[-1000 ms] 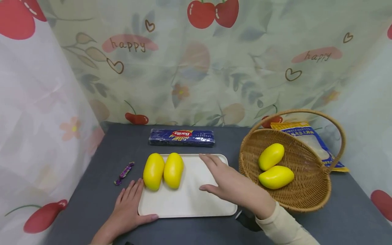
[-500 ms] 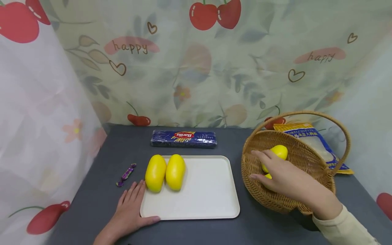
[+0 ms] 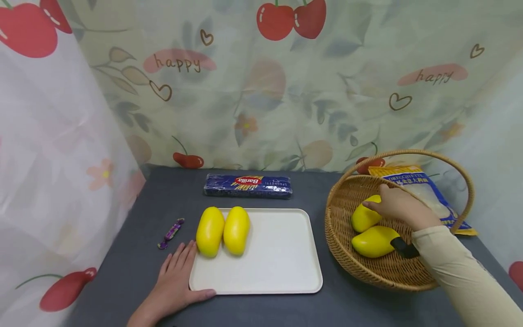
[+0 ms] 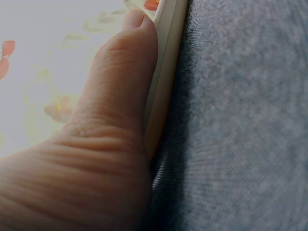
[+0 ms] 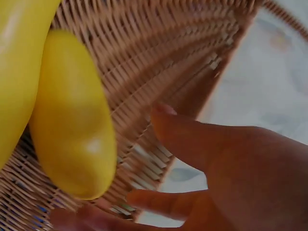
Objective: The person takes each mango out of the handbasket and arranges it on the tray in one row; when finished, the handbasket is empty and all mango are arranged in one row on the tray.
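Note:
My left hand (image 3: 173, 277) lies flat at the left edge of a white tray (image 3: 278, 254), fingers straight, thumb along the near rim. Two yellow mangoes stand side by side on the tray, a left mango (image 3: 210, 231) and a right mango (image 3: 236, 230). My right hand (image 3: 399, 203) reaches into a tilted wicker basket (image 3: 341, 236), beside the far mango (image 3: 365, 217). In the right wrist view its thumb and fingers are spread, and a gap shows between the thumb and that mango (image 5: 74, 120). A near mango (image 3: 372, 241) lies below it in the basket.
A blue spaghetti pack (image 3: 248, 186) lies behind the tray. To the tray's left is a purple wrapped candy (image 3: 170, 233). A blue and yellow pasta bag (image 3: 426, 190) rests behind the basket, whose handle (image 3: 416, 152) arches up. Printed curtains enclose the dark table (image 3: 253, 313).
From above the tray my right hand has moved right into the basket, then farther back beside the far mango. My left hand stays at the tray's edge. The view shifts slightly.

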### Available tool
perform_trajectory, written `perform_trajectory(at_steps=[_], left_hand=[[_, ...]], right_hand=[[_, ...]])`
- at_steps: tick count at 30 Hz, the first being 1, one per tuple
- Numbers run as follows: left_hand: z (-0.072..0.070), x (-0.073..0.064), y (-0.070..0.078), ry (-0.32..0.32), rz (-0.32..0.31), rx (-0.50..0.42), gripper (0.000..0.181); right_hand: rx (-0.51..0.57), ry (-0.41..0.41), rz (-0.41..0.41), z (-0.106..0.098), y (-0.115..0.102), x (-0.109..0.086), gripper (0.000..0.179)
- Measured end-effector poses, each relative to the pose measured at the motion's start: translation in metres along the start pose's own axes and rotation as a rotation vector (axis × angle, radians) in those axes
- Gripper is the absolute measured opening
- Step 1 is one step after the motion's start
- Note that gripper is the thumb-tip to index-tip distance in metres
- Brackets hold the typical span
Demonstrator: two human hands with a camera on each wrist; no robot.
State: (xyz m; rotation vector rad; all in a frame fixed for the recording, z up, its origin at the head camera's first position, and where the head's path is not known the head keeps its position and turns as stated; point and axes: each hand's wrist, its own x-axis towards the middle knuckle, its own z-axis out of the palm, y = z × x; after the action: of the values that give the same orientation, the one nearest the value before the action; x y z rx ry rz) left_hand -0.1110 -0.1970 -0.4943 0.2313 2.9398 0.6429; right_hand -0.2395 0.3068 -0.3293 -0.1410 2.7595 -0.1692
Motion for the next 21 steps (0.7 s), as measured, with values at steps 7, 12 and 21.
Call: perform_trajectory(at_steps=[7, 12, 21], left_hand=[[0.0, 0.001, 0.001, -0.026, -0.018, 0.001, 0.132], [-0.003, 0.0, 0.003, -0.035, -0.015, -0.001, 0.132], [-0.005, -0.001, 0.004, -0.034, -0.019, -0.002, 0.132]], right_hand=[[0.15, -0.142, 0.068, 0.01, 0.018, 0.012, 0.109], [0.161, -0.119, 0.006, 0.021, 0.024, 0.018, 0.109], [0.183, -0.009, -0.188, 0.024, 0.019, 0.024, 0.089]])
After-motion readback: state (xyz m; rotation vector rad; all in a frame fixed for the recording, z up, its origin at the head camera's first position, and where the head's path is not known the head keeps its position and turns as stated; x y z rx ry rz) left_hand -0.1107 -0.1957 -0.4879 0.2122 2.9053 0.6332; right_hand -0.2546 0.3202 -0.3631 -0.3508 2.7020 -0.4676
